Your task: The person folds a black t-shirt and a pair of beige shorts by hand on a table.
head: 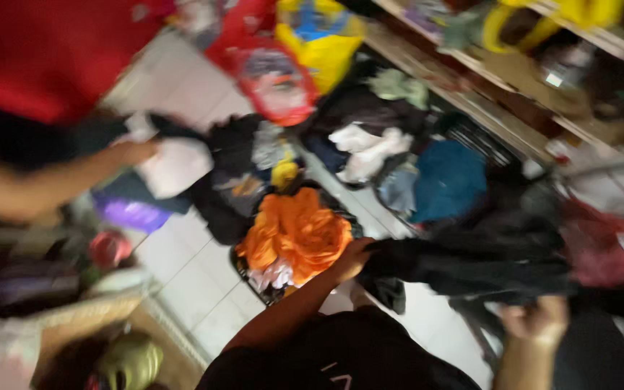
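While blur smears everything, left hand (352, 261) and right hand (537, 319) both gripping black garment (471, 263), orange cloth (294, 235) at nine o'clock.

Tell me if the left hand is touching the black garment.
Touching. The head view shows the left hand closed on the edge of the black garment, no gap between them.

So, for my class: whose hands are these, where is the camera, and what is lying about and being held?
The one picture comes from a camera worn on a person's head, looking down; it is blurred. The person's left hand and right hand both grip a dark garment stretched between them. Below, on the tiled floor, lie an orange cloth in a basket, a blue cloth and white clothes. At the left, another person's hand reaches to a white cloth.
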